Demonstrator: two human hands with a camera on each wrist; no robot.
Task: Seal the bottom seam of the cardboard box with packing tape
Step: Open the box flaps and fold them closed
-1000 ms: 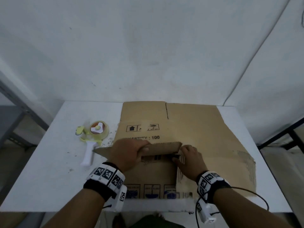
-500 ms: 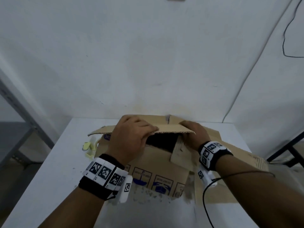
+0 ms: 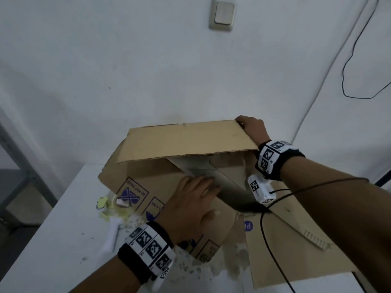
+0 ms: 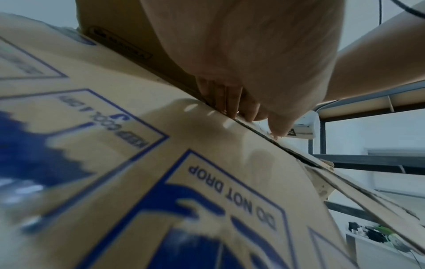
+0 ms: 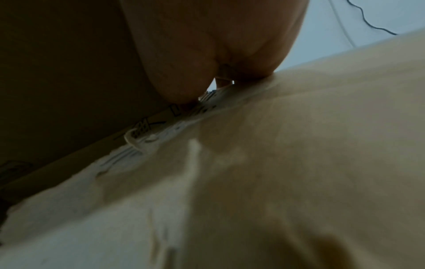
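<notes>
My brown corrugated cardboard box (image 3: 190,142), printed with blue handling symbols, fills the middle of the head view, half opened out on the white table (image 3: 63,240). One plain flap stands raised across the upper centre, and the printed panel slopes down toward the lower left. My left hand (image 3: 194,206) lies on that printed panel at centre frame, and in the left wrist view its fingers (image 4: 230,102) bend over the panel's upper edge and hook into the gap behind it, so I am gripping the edge. My right hand (image 3: 251,130) is at the far right corner of the raised flap, upper right of centre; its fingers go behind the cardboard, and the dark right wrist view does not show me whether they pinch the flap or only press it. The pale yellow tape dispenser with a white handle (image 3: 112,210) lies on the table at the lower left, just beside the box and partly under its edge. A cream wall switch (image 3: 222,15) sits at the top centre.
</notes>
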